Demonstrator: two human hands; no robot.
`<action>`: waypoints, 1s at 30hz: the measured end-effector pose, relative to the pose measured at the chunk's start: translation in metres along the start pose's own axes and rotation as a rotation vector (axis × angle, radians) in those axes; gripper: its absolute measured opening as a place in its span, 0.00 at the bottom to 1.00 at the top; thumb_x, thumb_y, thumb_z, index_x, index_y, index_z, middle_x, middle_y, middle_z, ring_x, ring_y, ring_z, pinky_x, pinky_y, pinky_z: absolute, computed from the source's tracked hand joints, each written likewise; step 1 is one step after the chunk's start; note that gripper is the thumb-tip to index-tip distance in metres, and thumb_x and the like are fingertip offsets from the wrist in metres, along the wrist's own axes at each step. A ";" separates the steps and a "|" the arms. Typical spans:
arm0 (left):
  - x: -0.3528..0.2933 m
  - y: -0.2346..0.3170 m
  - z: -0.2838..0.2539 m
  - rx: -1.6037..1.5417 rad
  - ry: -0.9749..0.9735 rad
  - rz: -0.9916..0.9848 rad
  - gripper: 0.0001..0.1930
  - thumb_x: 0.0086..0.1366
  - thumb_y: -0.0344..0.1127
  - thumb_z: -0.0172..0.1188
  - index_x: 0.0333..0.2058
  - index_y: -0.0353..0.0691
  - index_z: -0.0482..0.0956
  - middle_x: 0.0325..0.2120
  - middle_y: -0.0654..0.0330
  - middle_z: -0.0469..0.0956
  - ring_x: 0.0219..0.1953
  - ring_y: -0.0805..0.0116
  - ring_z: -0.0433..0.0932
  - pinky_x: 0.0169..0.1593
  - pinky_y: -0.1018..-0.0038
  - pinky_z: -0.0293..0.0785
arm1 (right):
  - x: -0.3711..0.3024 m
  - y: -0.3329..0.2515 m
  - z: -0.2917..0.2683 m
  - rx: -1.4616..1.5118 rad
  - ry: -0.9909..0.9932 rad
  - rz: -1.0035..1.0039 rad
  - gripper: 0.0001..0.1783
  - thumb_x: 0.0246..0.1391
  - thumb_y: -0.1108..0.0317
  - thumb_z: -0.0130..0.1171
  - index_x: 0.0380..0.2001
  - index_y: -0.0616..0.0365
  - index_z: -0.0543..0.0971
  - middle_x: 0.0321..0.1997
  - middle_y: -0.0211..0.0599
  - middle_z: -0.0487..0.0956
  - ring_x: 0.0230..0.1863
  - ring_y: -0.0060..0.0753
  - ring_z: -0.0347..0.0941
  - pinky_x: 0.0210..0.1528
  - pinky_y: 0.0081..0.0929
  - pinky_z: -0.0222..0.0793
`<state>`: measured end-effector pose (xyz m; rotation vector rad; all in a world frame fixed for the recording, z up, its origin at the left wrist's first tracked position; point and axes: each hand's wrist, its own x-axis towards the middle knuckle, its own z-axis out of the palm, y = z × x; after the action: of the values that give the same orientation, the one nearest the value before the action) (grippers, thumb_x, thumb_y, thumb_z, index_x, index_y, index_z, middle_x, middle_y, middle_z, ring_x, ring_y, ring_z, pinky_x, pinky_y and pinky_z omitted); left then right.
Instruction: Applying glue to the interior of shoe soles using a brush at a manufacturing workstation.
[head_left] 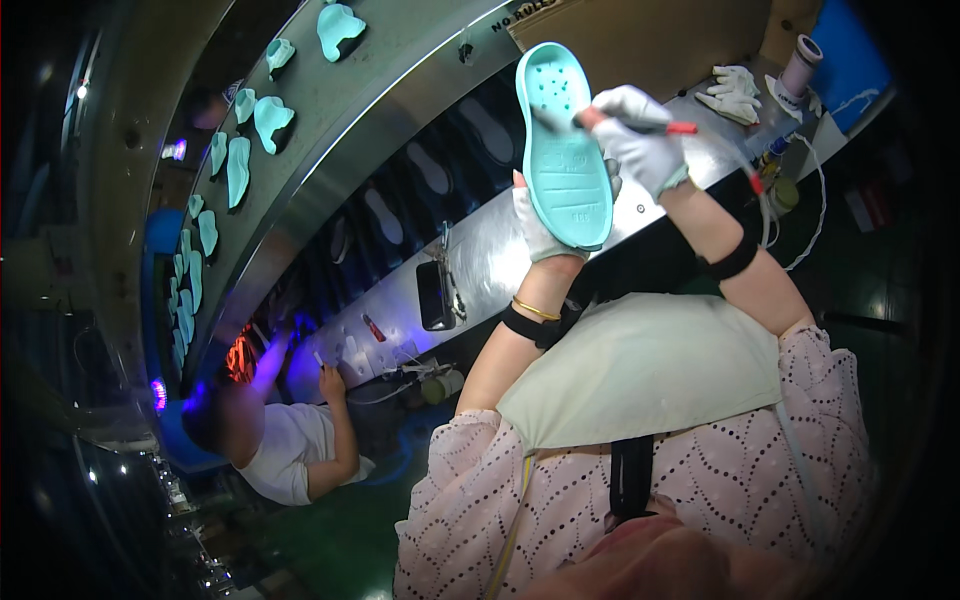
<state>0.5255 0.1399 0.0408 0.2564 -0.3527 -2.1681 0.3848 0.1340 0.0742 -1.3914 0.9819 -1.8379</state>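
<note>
A turquoise shoe sole (572,185) stands nearly upright above the metal ledge, its inner face with small holes and moulded lines toward me. My left hand (537,222), in a white glove with bare fingertips, is closed round its heel end from behind and below. In my right hand (637,140), also gloved, is a brush with red parts (682,128), gripped between closed fingers. Its blurred tip lies over the forefoot of the sole; whether it touches cannot be made out. A thin clear tube runs down near its back end.
Turquoise shoe parts (272,122) lie along a curved belt (330,90) at left. Pale soles (430,168) sit on a dark rack behind the metal ledge (480,265). A phone (434,296), white gloves (732,95) and a pink roll (800,65) rest nearby. A co-worker (290,450) works at lower left.
</note>
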 end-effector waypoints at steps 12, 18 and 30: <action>-0.004 0.020 -0.008 0.269 -0.055 -0.010 0.38 0.60 0.64 0.33 0.57 0.36 0.57 0.51 0.47 0.65 0.49 0.49 0.69 0.53 0.58 0.65 | 0.021 0.014 -0.018 -0.205 -0.193 -0.214 0.10 0.47 0.81 0.57 0.35 0.61 0.72 0.37 0.32 0.72 0.38 0.22 0.70 0.43 0.20 0.67; -0.007 0.034 -0.012 0.305 0.018 0.054 0.37 0.61 0.64 0.33 0.54 0.35 0.62 0.45 0.49 0.71 0.43 0.58 0.74 0.47 0.69 0.70 | -0.007 -0.009 -0.021 -0.024 -0.311 -0.169 0.13 0.41 0.80 0.63 0.32 0.62 0.73 0.35 0.30 0.74 0.39 0.21 0.71 0.42 0.19 0.68; -0.001 0.044 -0.014 0.515 -0.025 0.137 0.33 0.62 0.62 0.33 0.51 0.38 0.65 0.43 0.53 0.72 0.42 0.60 0.74 0.47 0.67 0.71 | -0.009 -0.036 -0.028 -0.151 -0.415 0.160 0.05 0.46 0.76 0.59 0.29 0.60 0.75 0.28 0.28 0.74 0.31 0.18 0.69 0.35 0.17 0.66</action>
<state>0.5640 0.1142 0.0430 0.4758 -0.9171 -1.9162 0.3588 0.1658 0.0960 -1.6477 0.9926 -1.3089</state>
